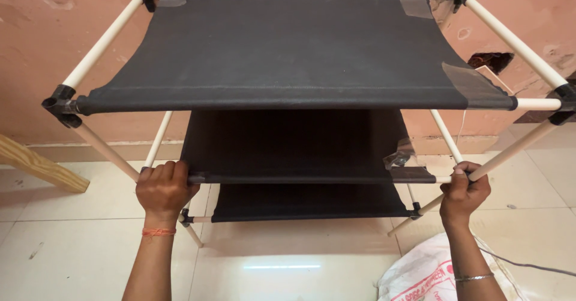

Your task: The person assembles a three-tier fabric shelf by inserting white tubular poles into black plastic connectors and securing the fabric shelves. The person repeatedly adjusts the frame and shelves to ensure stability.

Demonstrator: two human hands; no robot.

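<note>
From the head camera we count three dark fabric shelves on one rack [300, 49] standing on the tiled floor [90, 247]. Our left hand [163, 188] and right hand [463, 188] each clench an end of the middle shelf's front rod [312, 179]. The lowest shelf is mostly hidden; a white sack [420, 274] is cut off below.

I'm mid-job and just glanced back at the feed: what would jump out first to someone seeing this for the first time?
A three-tier rack of pale rods and black fabric shelves fills the middle of the view, tipped toward the camera before a peach wall. The left hand and right hand each grip an end of the middle shelf's front rod. A wooden plank lies at the left on the tiled floor, a white sack at the lower right.
</note>
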